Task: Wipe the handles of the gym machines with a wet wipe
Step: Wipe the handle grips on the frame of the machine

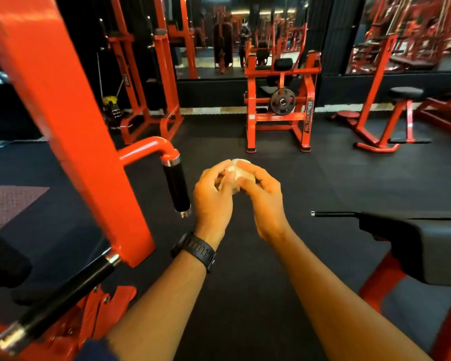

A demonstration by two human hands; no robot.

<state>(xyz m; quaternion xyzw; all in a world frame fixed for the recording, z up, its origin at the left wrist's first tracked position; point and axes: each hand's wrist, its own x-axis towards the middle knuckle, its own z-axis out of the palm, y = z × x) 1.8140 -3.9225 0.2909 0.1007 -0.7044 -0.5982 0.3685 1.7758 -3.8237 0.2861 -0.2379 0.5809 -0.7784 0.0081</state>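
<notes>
Both the left hand [213, 194] and right hand [263, 194] pinched a balled wet wipe [235, 175], soft, light, likely damp; best wrapped around the black handle [176, 187]

The floor [245, 295] is dark rubber matting, with one paler, reddish patch [13, 204] at the left edge. Standing on it are the near orange machine [71, 126] at left, a pair of orange rack uprights [151, 118] behind that, a plate-loaded machine [279, 126] (a grey weight plate [282, 101] hangs on it) mid-back, and a stool-topped orange frame [375, 126] to the right. A blurred yellow-and-black object [111, 106], perhaps a container, sits by the wall [219, 92].
</notes>
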